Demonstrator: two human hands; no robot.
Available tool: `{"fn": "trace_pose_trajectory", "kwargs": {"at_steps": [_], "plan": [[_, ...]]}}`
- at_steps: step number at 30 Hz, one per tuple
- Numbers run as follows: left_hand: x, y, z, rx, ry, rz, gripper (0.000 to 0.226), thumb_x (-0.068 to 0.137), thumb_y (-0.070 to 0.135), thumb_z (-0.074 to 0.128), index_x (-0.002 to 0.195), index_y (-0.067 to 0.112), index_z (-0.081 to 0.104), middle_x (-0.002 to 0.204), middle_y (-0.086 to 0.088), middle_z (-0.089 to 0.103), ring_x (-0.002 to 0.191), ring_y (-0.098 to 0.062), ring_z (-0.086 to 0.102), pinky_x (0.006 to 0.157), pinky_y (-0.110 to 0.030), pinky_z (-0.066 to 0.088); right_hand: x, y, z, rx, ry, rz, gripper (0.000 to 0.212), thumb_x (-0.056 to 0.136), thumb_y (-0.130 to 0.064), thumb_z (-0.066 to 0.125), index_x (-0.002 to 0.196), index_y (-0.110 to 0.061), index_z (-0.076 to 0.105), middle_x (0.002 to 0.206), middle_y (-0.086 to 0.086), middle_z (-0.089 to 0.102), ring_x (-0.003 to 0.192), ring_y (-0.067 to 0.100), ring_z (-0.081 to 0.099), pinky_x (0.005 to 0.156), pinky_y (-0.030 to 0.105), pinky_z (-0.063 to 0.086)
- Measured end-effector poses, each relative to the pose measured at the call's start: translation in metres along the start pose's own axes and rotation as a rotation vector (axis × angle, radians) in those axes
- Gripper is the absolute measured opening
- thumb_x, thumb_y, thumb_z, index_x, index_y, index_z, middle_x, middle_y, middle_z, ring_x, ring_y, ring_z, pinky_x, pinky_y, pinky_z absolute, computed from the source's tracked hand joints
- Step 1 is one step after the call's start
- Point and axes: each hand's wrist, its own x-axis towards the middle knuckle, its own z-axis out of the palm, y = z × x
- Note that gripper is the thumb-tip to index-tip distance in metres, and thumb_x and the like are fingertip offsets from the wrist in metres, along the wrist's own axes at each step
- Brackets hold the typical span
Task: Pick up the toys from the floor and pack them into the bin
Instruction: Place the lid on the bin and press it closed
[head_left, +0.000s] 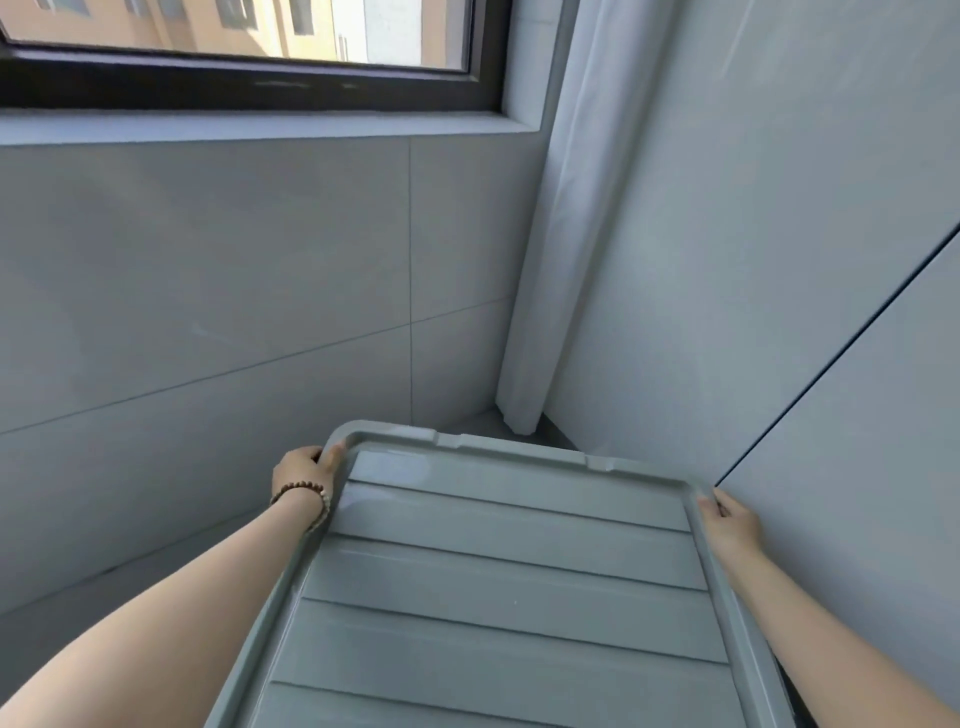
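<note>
A ribbed grey bin lid (509, 571) fills the near middle, lying flat. The left hand (301, 475) grips its far left corner, fingers curled round the rim, with a bead bracelet (306, 493) at the wrist. The right hand (732, 525) grips the far right corner, fingers hooked over the edge. Beyond are a tiled wall (208, 286) and, far right, a pale curtain (561, 260).

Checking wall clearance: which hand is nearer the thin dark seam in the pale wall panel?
Right. The right hand grips the ribbed grey plastic lid close beside the seam; the left hand grips its opposite corner, farther away.
</note>
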Motion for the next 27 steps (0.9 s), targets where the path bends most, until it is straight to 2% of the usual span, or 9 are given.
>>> {"fn": "trace_pose_trajectory", "kwargs": {"at_steps": [2,4,5,7,10,12,17,23,27], "plan": [[-0.001,0.003,0.002,0.04,-0.018,0.012,0.051,0.095,0.047,0.043,0.063,0.007,0.047,0.075,-0.024,0.058,0.076,-0.035,0.054,0.065,-0.035,0.036,0.003,0.001,0.0,-0.055,-0.019,-0.022,0.035,0.096,-0.016,0.05,0.125,0.002,0.057,0.127,0.019,0.059,0.12,0.032,0.054,0.097,0.037,0.04],[-0.006,0.003,0.003,0.11,-0.07,0.017,0.05,0.095,0.049,0.038,0.103,0.004,0.058,0.113,-0.024,0.06,0.105,-0.037,0.055,0.082,-0.038,0.043,0.002,0.003,-0.001,-0.123,-0.068,-0.033,0.043,0.096,-0.019,0.049,0.135,-0.001,0.048,0.139,0.018,0.049,0.128,0.032,0.047,0.105,0.039,0.034],[-0.012,0.002,0.002,0.138,-0.102,0.023,0.057,0.094,0.052,0.036,0.128,0.007,0.047,0.13,-0.02,0.052,0.117,-0.037,0.05,0.091,-0.041,0.042,-0.002,0.002,-0.003,-0.15,-0.094,-0.041,0.047,0.097,-0.021,0.049,0.139,-0.003,0.042,0.143,0.017,0.044,0.132,0.031,0.042,0.108,0.04,0.031],[-0.029,0.0,-0.003,0.189,-0.147,0.048,0.073,0.092,0.057,0.035,0.149,0.016,0.015,0.152,-0.013,0.027,0.133,-0.035,0.035,0.104,-0.045,0.035,-0.018,-0.001,-0.011,-0.182,-0.134,-0.073,0.055,0.097,-0.026,0.049,0.145,-0.007,0.032,0.15,0.013,0.035,0.138,0.029,0.034,0.112,0.04,0.026],[-0.066,-0.007,-0.017,0.434,-0.203,0.181,0.08,0.086,0.069,0.031,0.148,0.035,-0.006,0.158,-0.004,-0.007,0.143,-0.033,0.009,0.113,-0.051,0.017,-0.056,0.003,-0.024,-0.267,-0.202,-0.155,0.062,0.095,-0.036,0.049,0.149,-0.014,0.025,0.156,0.01,0.023,0.143,0.026,0.022,0.116,0.039,0.019],[-0.095,-0.013,-0.023,0.606,-0.265,0.253,0.082,0.08,0.078,0.022,0.146,0.043,-0.011,0.157,0.002,-0.018,0.145,-0.032,-0.006,0.113,-0.056,0.005,-0.087,0.008,-0.033,-0.424,-0.262,-0.2,0.065,0.094,-0.049,0.043,0.149,-0.023,0.021,0.159,0.007,0.007,0.147,0.023,0.009,0.118,0.038,0.012],[-0.156,-0.027,-0.022,0.785,-0.413,0.372,0.112,0.04,0.09,-0.016,0.143,0.046,-0.016,0.156,0.004,-0.021,0.143,-0.033,-0.018,0.11,-0.062,-0.01,-0.146,0.017,-0.039,-0.85,-0.414,-0.313,0.062,0.091,-0.066,0.021,0.147,-0.046,0.004,0.158,-0.006,-0.014,0.146,0.025,-0.012,0.115,0.05,-0.006],[-0.157,-0.029,-0.013,0.793,-0.367,0.357,0.107,0.042,0.087,-0.014,0.141,0.046,-0.022,0.154,0.005,-0.025,0.143,-0.031,-0.018,0.109,-0.064,-0.01,-0.152,0.023,-0.032,-0.935,-0.443,-0.34,0.066,0.088,-0.071,0.018,0.145,-0.049,-0.009,0.156,-0.006,-0.022,0.145,0.025,-0.019,0.112,0.054,-0.015],[-0.142,-0.022,-0.002,0.798,-0.371,0.335,0.107,0.042,0.086,-0.016,0.141,0.045,-0.023,0.154,0.005,-0.026,0.143,-0.029,-0.02,0.108,-0.066,-0.009,-0.135,0.018,-0.023,-0.93,-0.457,-0.331,0.067,0.087,-0.072,0.016,0.144,-0.05,-0.008,0.156,-0.007,-0.022,0.144,0.025,-0.021,0.112,0.054,-0.016]]}}
